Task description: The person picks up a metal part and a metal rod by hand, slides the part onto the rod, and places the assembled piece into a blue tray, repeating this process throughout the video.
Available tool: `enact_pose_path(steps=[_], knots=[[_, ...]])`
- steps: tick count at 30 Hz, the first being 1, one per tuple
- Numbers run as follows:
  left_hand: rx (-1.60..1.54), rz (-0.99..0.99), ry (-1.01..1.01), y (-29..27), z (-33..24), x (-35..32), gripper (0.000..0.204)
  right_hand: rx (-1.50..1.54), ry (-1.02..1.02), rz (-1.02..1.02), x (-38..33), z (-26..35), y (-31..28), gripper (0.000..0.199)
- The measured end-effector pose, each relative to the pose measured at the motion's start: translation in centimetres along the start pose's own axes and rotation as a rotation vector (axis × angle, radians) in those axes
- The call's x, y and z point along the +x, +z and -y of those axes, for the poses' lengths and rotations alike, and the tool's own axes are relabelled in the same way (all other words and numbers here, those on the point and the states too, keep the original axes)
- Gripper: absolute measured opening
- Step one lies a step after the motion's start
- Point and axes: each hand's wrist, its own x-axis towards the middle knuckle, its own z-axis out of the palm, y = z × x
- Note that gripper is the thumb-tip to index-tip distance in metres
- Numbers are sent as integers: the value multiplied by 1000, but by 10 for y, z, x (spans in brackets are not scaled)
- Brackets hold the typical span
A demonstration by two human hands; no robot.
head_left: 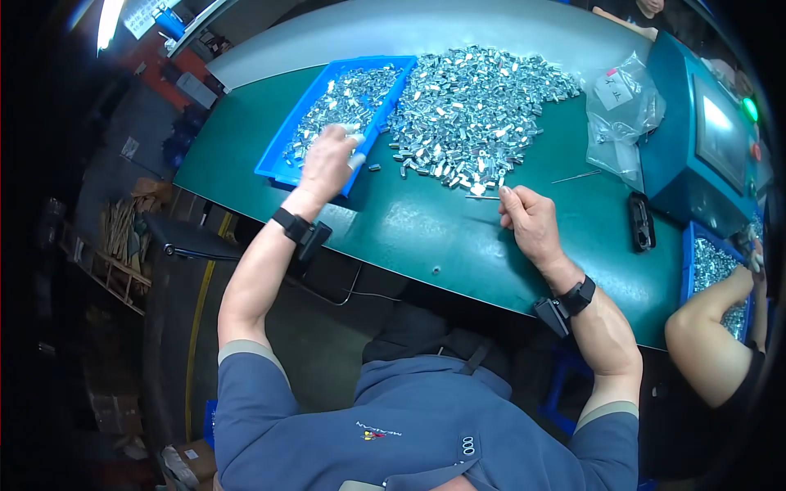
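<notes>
The left hand reaches over the near edge of a blue tray filled with small shiny metal parts, its fingers bent and spread; whether it holds a part cannot be told. The right hand rests on the green bench, fingertips pinched on a thin metal rod. Just beyond the right hand lies a big loose heap of metal parts.
</notes>
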Motion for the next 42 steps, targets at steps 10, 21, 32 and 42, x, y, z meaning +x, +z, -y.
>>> enact_pose_path(steps=[10, 21, 32, 42], knots=[[39, 100, 49, 25, -28, -4, 15, 13, 17, 62, -4, -4, 4, 31], [-561, 138, -25, 7, -150, 9, 18, -57, -85, 67, -4, -2, 4, 22], [-670, 97, -27, 12, -172, 16, 17, -64, -26, 62, -7, 4, 1, 39], [-659, 4, -15, 22, -183, 15, 17, -37, 80, 145, -5, 1, 4, 46]])
